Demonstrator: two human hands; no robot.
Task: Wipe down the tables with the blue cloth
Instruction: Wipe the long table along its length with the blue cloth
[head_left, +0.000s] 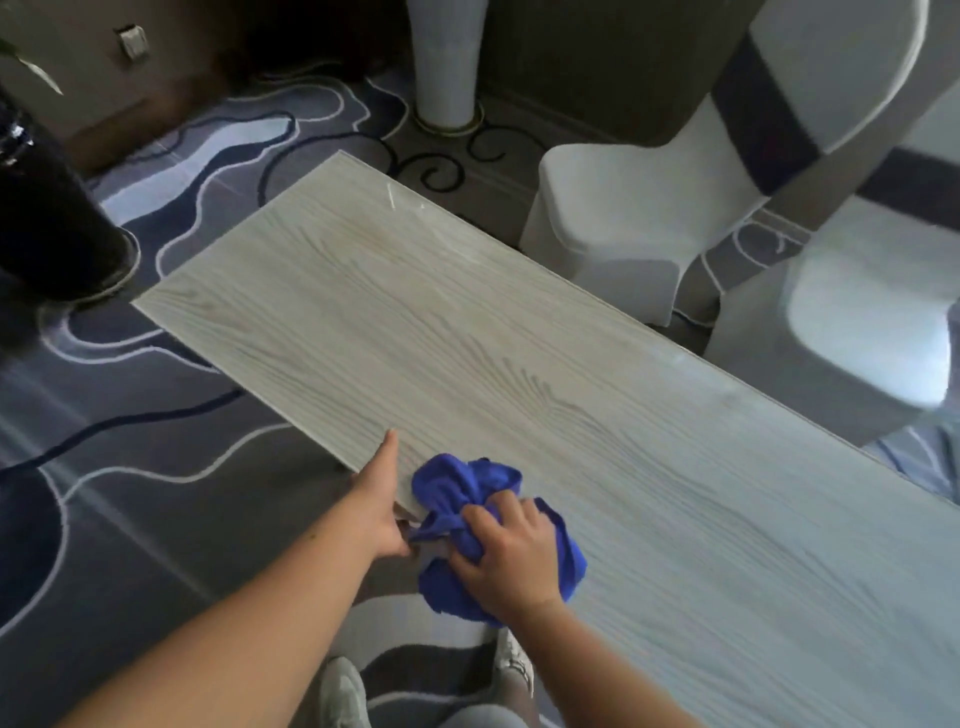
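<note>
A long pale wood-grain table (467, 322) runs from the upper left to the lower right. The blue cloth (457, 488) lies bunched on the table's near edge. My right hand (506, 556) presses down on the cloth and grips it. My left hand (376, 504) rests along the near table edge just left of the cloth, with the index finger stretched out on the tabletop and the other fingers curled under the edge, touching a corner of the cloth.
Two white-covered chairs (618, 208) (857, 332) with dark bands stand along the far side. A white ribbed floor vase (447, 67) stands beyond the table's far end. A dark round object (47, 208) stands at the left. Patterned carpet (156, 441) surrounds the table.
</note>
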